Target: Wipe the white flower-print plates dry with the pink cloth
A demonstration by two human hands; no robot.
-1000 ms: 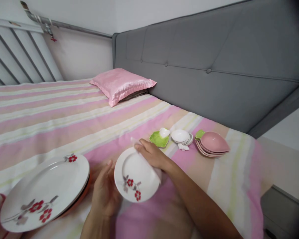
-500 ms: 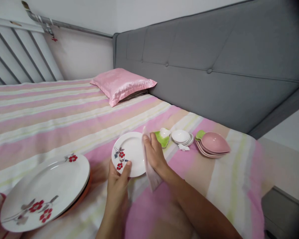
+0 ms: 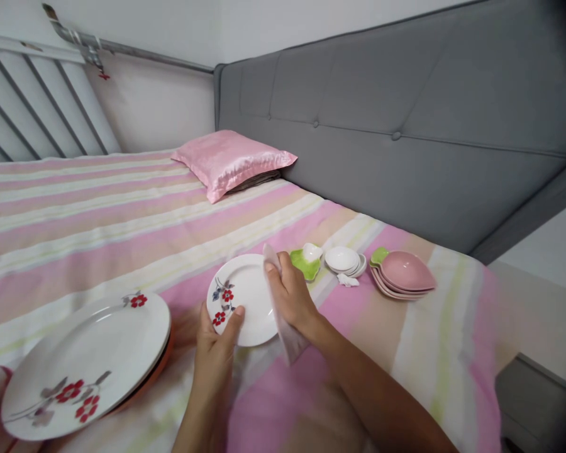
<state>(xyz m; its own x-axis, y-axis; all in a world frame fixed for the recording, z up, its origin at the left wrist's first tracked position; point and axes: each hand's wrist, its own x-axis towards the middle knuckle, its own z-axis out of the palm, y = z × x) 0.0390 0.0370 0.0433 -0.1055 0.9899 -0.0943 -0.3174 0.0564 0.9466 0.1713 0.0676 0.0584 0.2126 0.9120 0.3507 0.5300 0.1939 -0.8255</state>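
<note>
A small white plate (image 3: 249,292) with red flowers on its left side is held up over the striped bed. My left hand (image 3: 219,333) grips its lower left edge, thumb on the face and fingers behind. Closed on a thin pale pink cloth (image 3: 287,336), my right hand (image 3: 290,292) presses it to the plate's right rim; the cloth hangs below the hand. Just beyond that hand lies a green leaf-shaped dish (image 3: 306,267) with a white part.
Larger oval plates (image 3: 89,358) are stacked at the left. Small white dishes (image 3: 343,258) and pink leaf-shaped bowls (image 3: 407,272) lie to the right. A pink pillow (image 3: 236,158) rests by the grey headboard (image 3: 358,126).
The small plate and my left hand have shifted slightly left and down. My right hand, still with the cloth at the rim, has moved a little left.
</note>
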